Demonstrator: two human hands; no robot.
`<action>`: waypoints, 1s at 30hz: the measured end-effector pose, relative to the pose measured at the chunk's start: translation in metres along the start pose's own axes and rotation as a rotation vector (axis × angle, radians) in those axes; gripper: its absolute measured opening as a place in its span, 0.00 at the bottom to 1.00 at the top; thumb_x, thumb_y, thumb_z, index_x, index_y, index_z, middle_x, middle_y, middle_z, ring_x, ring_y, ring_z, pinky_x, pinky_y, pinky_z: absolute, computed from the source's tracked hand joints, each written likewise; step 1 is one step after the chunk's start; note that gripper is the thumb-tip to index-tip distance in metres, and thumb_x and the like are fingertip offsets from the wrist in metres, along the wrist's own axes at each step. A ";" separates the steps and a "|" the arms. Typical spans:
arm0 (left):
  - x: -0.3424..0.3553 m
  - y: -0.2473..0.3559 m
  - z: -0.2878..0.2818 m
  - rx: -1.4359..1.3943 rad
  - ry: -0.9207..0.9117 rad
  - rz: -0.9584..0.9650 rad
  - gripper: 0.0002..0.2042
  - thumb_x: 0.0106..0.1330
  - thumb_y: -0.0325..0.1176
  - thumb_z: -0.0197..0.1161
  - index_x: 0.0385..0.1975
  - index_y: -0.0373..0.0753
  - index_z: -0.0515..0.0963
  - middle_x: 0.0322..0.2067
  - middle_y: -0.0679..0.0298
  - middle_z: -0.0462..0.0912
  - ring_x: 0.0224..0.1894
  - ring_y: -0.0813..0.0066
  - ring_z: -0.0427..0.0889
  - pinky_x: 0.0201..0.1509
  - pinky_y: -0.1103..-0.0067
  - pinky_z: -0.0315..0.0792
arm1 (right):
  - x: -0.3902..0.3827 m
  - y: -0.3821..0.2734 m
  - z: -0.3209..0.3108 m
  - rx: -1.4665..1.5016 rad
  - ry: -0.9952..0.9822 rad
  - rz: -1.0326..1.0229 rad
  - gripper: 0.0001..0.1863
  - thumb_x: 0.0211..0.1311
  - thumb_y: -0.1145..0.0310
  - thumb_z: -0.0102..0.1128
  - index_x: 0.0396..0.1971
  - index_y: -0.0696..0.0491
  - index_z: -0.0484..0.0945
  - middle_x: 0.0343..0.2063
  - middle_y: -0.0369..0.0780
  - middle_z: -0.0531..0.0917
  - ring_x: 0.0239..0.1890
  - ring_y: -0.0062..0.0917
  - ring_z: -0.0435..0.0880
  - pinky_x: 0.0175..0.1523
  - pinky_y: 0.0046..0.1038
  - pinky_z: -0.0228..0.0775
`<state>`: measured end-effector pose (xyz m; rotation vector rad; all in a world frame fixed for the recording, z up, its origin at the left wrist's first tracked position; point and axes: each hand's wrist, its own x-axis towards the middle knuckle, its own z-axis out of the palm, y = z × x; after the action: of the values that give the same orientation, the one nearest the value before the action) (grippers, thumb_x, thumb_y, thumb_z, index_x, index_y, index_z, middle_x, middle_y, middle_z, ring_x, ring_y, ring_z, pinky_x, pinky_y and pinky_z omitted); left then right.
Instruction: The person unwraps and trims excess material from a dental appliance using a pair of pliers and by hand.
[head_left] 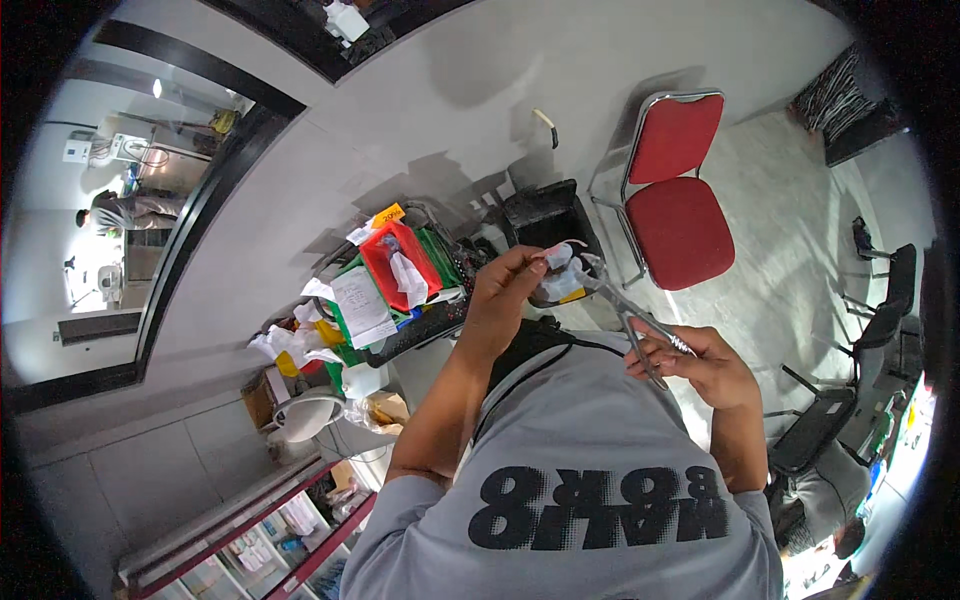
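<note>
Red chair (685, 235): ahead, to the right
Red basket (383, 262): ahead, to the left
Black bin (540, 197): past the hands
Left hand (505, 290): stretched out, pinching a small pale thing (560, 251)
Right hand (712, 366): arm bent, gripping a grey two-handled tool (613, 293), tip near that thing

Your pliers (622, 302) are silver-grey, your shirt (590, 420) grey with black lettering (600, 508). You see chair (680, 232) and basket (380, 262) red, paper (362, 305) white, bin (530, 210) black.
</note>
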<state>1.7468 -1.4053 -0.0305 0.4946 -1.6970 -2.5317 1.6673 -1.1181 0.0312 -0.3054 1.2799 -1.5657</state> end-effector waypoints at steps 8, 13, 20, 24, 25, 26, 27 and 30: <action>-0.004 0.024 0.007 0.317 0.031 0.144 0.10 0.72 0.33 0.58 0.45 0.37 0.83 0.27 0.77 0.75 0.26 0.91 0.65 0.28 0.87 0.58 | 0.000 -0.010 0.000 -0.070 -0.026 0.066 0.26 0.65 0.77 0.56 0.63 0.60 0.70 0.48 0.46 0.83 0.50 0.31 0.83 0.56 0.31 0.74; -0.002 0.025 0.007 0.392 0.024 0.263 0.11 0.73 0.35 0.58 0.47 0.37 0.82 0.24 0.77 0.74 0.24 0.91 0.64 0.27 0.88 0.58 | 0.000 -0.016 0.001 -0.112 -0.021 0.074 0.25 0.64 0.78 0.57 0.62 0.60 0.71 0.47 0.44 0.84 0.48 0.28 0.84 0.54 0.28 0.74; -0.005 0.032 0.000 0.465 -0.024 0.223 0.12 0.73 0.35 0.58 0.49 0.37 0.82 0.21 0.77 0.73 0.20 0.91 0.63 0.24 0.88 0.56 | 0.000 -0.031 0.009 -0.271 0.065 0.101 0.26 0.58 0.79 0.57 0.59 0.64 0.74 0.44 0.45 0.85 0.45 0.29 0.85 0.55 0.28 0.74; -0.005 0.032 -0.001 0.429 -0.044 0.199 0.12 0.74 0.33 0.56 0.48 0.35 0.82 0.26 0.73 0.77 0.26 0.90 0.68 0.29 0.87 0.61 | -0.003 -0.028 0.010 -0.243 0.063 0.080 0.23 0.64 0.76 0.59 0.60 0.58 0.75 0.40 0.38 0.83 0.42 0.20 0.81 0.51 0.24 0.72; -0.006 0.034 -0.001 0.410 -0.055 0.154 0.12 0.74 0.32 0.55 0.48 0.33 0.81 0.30 0.70 0.82 0.32 0.89 0.73 0.35 0.87 0.67 | -0.002 -0.028 0.010 -0.318 0.063 0.061 0.23 0.64 0.75 0.59 0.60 0.58 0.75 0.38 0.37 0.82 0.41 0.19 0.78 0.50 0.23 0.70; -0.006 0.035 -0.001 0.408 -0.057 0.151 0.12 0.74 0.32 0.55 0.48 0.33 0.81 0.30 0.70 0.82 0.32 0.89 0.73 0.35 0.87 0.67 | -0.001 -0.028 0.010 -0.392 0.064 0.041 0.23 0.64 0.75 0.60 0.59 0.57 0.76 0.36 0.36 0.81 0.39 0.17 0.76 0.48 0.22 0.68; -0.006 0.037 0.000 0.404 -0.051 0.133 0.11 0.74 0.32 0.56 0.47 0.33 0.82 0.30 0.70 0.82 0.32 0.89 0.73 0.34 0.87 0.66 | -0.001 -0.029 0.010 -0.392 0.068 0.046 0.23 0.64 0.75 0.60 0.59 0.57 0.76 0.36 0.36 0.81 0.39 0.17 0.76 0.48 0.22 0.68; -0.006 0.043 0.000 0.463 -0.052 0.080 0.11 0.74 0.33 0.57 0.45 0.33 0.82 0.28 0.71 0.81 0.30 0.90 0.72 0.32 0.86 0.65 | -0.002 -0.030 0.010 -0.339 0.082 0.060 0.23 0.64 0.74 0.61 0.60 0.57 0.76 0.34 0.34 0.79 0.37 0.16 0.73 0.45 0.21 0.66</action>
<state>1.7464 -1.4207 0.0095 0.3717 -2.2796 -2.1060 1.6589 -1.1251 0.0609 -0.4149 1.6063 -1.3192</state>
